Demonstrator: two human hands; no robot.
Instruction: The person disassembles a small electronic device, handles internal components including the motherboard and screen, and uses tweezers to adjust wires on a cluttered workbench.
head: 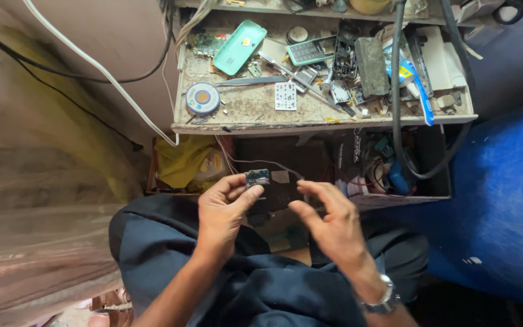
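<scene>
My left hand pinches a small dark circuit board between thumb and fingers, held up above my lap. My right hand hovers just to its right with the fingers spread and nothing in them, a little apart from the board. A metal watch is on my right wrist. Both hands are over my dark trousers, in front of a low open compartment under a cluttered work shelf.
The dusty shelf above holds a mint-green phone cover, a keypad phone, a round solder tin, tweezers and small parts. A thick black cable hangs down. Yellow cloth lies lower left. A blue surface is on the right.
</scene>
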